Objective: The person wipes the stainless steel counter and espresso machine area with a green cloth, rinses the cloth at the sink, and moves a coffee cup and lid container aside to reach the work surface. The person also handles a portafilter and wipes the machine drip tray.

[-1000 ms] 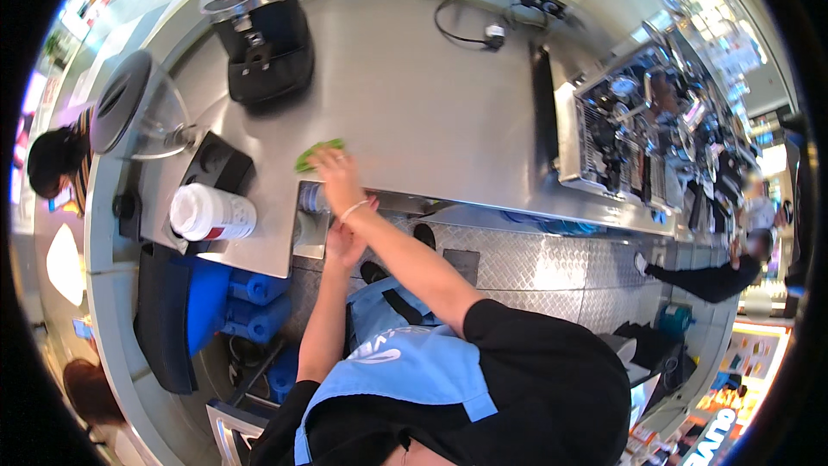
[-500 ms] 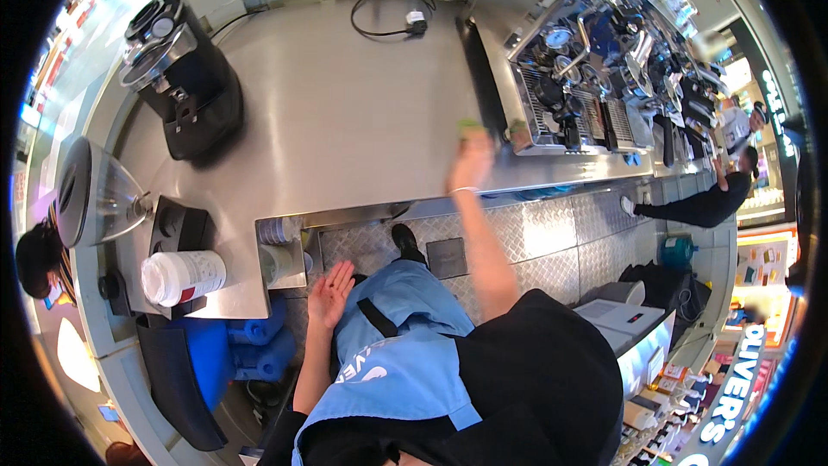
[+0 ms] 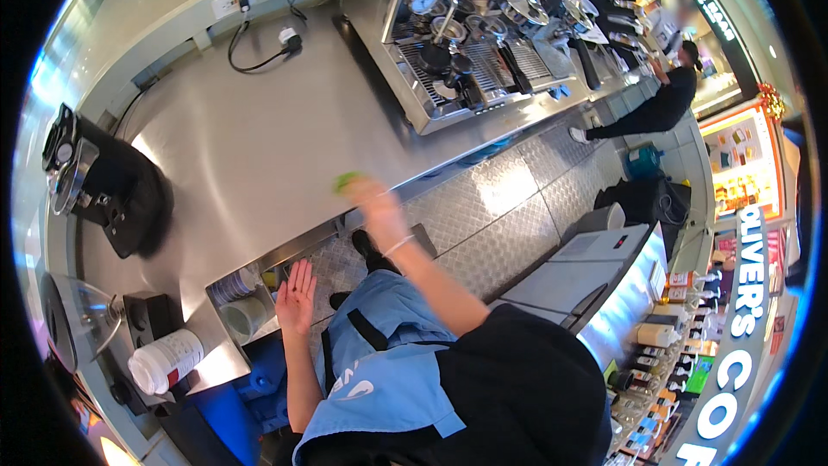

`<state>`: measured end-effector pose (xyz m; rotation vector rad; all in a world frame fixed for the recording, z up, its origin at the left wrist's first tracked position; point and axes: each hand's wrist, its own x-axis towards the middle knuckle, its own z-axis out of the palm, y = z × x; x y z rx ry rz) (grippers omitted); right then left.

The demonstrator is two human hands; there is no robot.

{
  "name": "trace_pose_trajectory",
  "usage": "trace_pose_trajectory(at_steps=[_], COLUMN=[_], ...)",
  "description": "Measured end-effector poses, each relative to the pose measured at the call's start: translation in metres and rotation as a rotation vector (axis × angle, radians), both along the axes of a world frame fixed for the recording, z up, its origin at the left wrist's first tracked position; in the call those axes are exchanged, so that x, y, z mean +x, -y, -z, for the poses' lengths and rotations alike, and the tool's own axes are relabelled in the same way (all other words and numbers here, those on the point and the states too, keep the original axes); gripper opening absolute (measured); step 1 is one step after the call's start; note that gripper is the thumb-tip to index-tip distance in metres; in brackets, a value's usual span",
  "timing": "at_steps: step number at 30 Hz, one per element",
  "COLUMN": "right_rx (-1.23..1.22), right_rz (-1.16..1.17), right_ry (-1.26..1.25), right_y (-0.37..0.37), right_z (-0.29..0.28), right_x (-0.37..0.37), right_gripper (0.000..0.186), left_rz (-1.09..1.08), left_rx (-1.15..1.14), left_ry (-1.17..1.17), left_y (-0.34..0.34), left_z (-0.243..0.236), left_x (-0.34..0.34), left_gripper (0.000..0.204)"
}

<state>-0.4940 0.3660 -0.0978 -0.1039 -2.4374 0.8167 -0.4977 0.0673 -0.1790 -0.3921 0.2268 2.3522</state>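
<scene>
My right hand (image 3: 378,209), blurred by motion, is at the front edge of the steel counter (image 3: 250,147). Its fingers press on a small green pad (image 3: 348,182); blur hides whether this is a sponge or a folded cloth. Palm up and fingers stretched, my left hand (image 3: 296,298) is held in the air before the counter with nothing in it. It is nearest to the open recess under the counter, where clear containers (image 3: 245,315) stand.
An espresso machine (image 3: 466,78) takes up the far right of the counter. A black grinder (image 3: 112,190) and a white tub (image 3: 164,361) stand at the left. A black power cord (image 3: 246,60) lies at the back. Farther right, a person (image 3: 668,95) stands in the aisle.
My right hand has swept left along the counter with the green pad, away from the espresso machine. My left hand stays open. The whole view has turned and shifted.
</scene>
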Motion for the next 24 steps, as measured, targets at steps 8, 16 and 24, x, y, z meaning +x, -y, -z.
trace_pose_trajectory(at_steps=[8,16,24], right_rx=[-1.194,-0.585,0.136], right_rz=[0.688,1.014,0.854], right_ry=[-0.379,-0.036,0.084], right_y=[-0.374,-0.553,-0.415], right_z=[0.008,-0.001,0.027], right_x=[0.151,0.090,0.046], right_gripper=[0.026,0.029,0.019], left_rz=[-0.142,-0.469,-0.395], left_rx=[-0.060,-0.194,-0.218], left_ry=[0.294,0.374,0.464], left_y=[0.052,0.053,-0.027], left_z=[-0.014,-0.055,-0.098], left_x=[0.068,0.130,0.161], left_gripper=[0.058,0.056,0.056])
